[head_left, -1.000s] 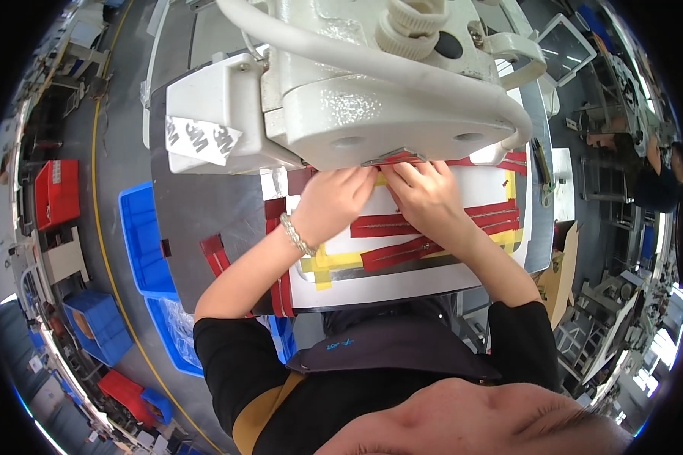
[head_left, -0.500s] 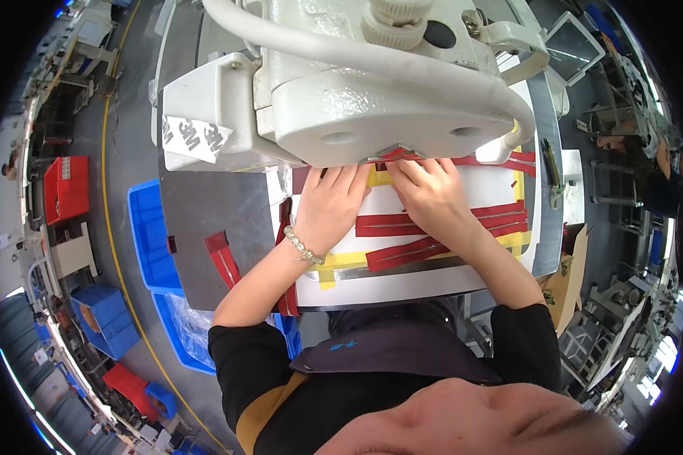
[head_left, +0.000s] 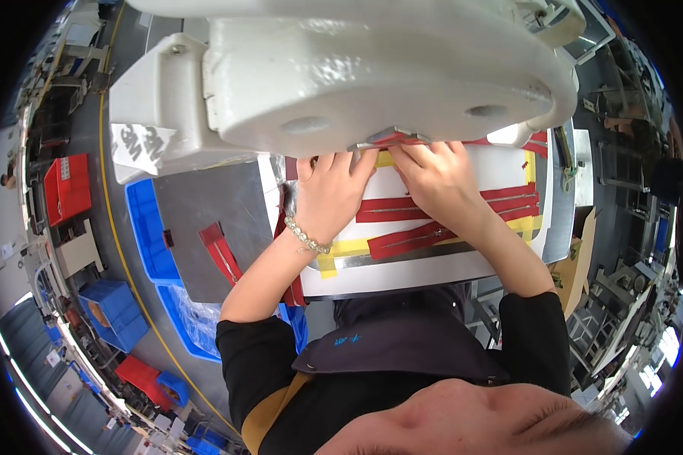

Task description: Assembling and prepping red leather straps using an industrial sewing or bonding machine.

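A red zipper runs under the front edge of a white sewing machine head, and part of it shows between my hands. My left hand lies palm down on the work with its fingers stretched forward and apart, tips at the machine's edge. Opposite it, my right hand has its fingers curved and close together on the red zipper; the machine hides the tips. Nearer me, another red zipper and a lower, slanted red zipper lie on a white sheet, partly under my right forearm.
Yellow tape edges the work area. Left of my arm, a red zipper piece lies on the grey tabletop. Blue bins stand below the left edge. A cardboard box and scissors are at the right.
My view has shifted closer to the machine head, which now looks larger. Both hands stay at its front edge in nearly the same pose.
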### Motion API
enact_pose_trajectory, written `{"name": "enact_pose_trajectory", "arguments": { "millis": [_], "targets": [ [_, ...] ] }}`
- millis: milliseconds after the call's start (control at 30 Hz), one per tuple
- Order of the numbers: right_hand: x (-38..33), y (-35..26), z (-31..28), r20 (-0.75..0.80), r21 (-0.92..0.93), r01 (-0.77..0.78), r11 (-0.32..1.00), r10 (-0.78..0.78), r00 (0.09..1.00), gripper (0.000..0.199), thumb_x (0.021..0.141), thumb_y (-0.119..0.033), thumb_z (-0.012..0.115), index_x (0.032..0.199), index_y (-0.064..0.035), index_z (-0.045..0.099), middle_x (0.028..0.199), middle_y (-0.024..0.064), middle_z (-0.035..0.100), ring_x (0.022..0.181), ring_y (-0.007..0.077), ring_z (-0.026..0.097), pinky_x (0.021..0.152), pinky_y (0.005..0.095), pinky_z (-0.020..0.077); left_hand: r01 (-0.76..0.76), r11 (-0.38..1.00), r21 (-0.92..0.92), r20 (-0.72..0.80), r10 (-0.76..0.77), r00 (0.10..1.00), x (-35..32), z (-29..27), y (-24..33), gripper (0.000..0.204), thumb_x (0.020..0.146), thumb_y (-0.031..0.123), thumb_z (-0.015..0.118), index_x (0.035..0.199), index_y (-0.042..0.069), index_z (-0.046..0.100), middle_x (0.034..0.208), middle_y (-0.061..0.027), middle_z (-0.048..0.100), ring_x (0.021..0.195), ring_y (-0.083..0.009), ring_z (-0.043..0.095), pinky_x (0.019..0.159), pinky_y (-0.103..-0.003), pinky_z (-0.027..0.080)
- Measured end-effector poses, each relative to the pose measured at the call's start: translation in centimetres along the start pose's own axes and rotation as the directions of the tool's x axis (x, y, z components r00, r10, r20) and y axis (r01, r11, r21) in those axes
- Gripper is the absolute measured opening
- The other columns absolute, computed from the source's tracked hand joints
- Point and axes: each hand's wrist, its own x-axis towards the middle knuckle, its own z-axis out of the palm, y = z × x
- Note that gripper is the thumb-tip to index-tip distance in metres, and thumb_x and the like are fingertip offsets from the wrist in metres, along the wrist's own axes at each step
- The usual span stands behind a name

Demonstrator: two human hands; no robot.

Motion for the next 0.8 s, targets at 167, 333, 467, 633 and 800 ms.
{"name": "enact_pose_trajectory", "arguments": {
  "millis": [167,333,467,633,800],
  "targets": [
    [-0.2,0.0,0.1,0.020,-0.009,-0.009,1.000,0.009,1.000,0.024,0.074,-0.008,0.058,0.096,-0.0014,0.065,0.093,0.0049,0.058,0.084,0.0204,0.058,0.085,0.0340,0.0455,-0.006,0.999,0.036,-0.002,0.006,1.000,0.3,-0.5,-0.1,0.047,0.076,0.029,0.069,0.122,0.023,0.060,0.098,0.0027,0.056,0.099,-0.0139,0.050,0.086,-0.040,0.028],
    [-0.4,0.2,0.5,-0.006,-0.002,0.000,1.000,0.000,1.000,0.024,0.068,-0.004,0.060,0.092,-0.0022,0.065,0.094,0.0044,0.058,0.083,0.0205,0.058,0.084,0.0342,0.0454,-0.024,0.999,0.029,-0.009,0.024,1.000,0.4,-0.3,-0.1,0.046,0.077,0.027,0.069,0.121,0.022,0.060,0.107,0.0008,0.057,0.107,-0.0176,0.050,0.089,-0.040,0.028],
    [-0.5,0.4,0.9,-0.039,0.010,0.006,1.000,-0.005,0.999,0.023,0.069,-0.004,0.060,0.092,-0.0021,0.065,0.094,0.0041,0.059,0.083,0.0206,0.058,0.084,0.0341,0.0452,-0.009,1.000,0.026,0.033,0.008,0.999,0.3,-0.4,-0.1,0.046,0.076,0.027,0.070,0.121,0.021,0.060,0.107,0.0009,0.057,0.107,-0.0172,0.050,0.089,-0.040,0.028],
    [-0.5,0.7,1.2,-0.042,0.031,0.018,0.999,-0.017,0.999,0.022,0.070,-0.004,0.061,0.092,-0.0015,0.065,0.095,0.0040,0.060,0.084,0.0200,0.058,0.084,0.0337,0.0450,-0.021,0.998,0.053,-0.011,0.021,1.000,0.5,-0.3,-0.2,0.047,0.075,0.027,0.071,0.121,0.021,0.060,0.107,0.0015,0.057,0.106,-0.0148,0.051,0.087,-0.039,0.028],
    [-0.6,0.7,1.1,-0.035,0.032,0.019,0.999,-0.018,0.999,0.023,0.070,-0.003,0.061,0.093,-0.0014,0.065,0.095,0.0037,0.060,0.084,0.0201,0.058,0.085,0.0339,0.0452,-0.030,0.997,0.066,-0.041,0.032,0.999,0.5,-0.1,-0.2,0.041,0.078,0.031,0.067,0.117,0.023,0.061,0.100,0.0041,0.059,0.099,-0.0112,0.052,0.083,-0.037,0.029]
  ]
}}
